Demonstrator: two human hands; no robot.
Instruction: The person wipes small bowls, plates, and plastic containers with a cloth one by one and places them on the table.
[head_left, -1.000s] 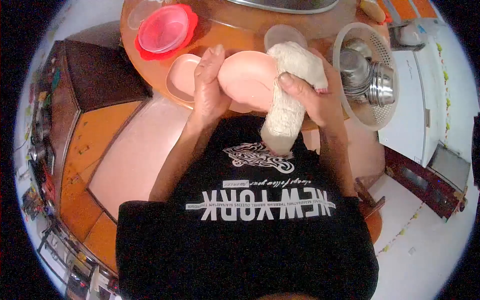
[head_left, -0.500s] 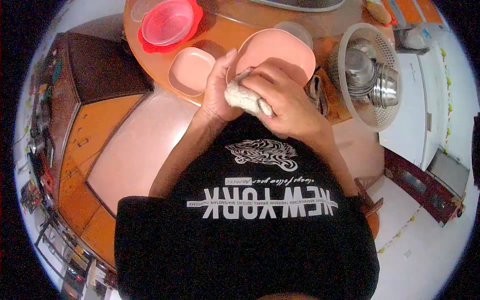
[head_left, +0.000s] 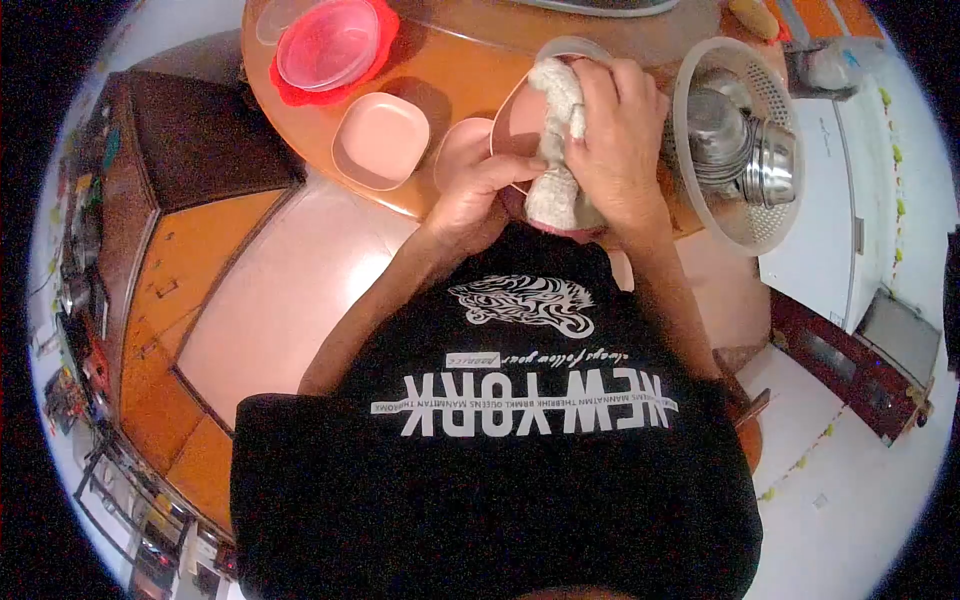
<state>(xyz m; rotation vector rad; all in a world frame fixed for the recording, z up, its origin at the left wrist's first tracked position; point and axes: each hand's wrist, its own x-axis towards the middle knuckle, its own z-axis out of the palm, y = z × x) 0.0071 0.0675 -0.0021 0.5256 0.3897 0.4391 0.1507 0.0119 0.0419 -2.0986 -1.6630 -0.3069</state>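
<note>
My left hand is closed on the near-left edge of a pink plate, its thumb lying over the rim. The plate is tilted, and much of it is hidden. A pale, fuzzy cloth hangs across the plate's right side, with my right hand gripping it. Behind my left hand, part of another pink dish shows. A small square pink bowl sits to the left on the wooden table.
A red scalloped dish with a clear bowl stands at the far left of the table. On the right, a white perforated basket holds steel cups and bowls. A round clear lid lies behind the plate.
The plate has turned from facing upward to a steeper tilt. My right hand and the cloth have moved up and right, and the cloth is more spread out.
</note>
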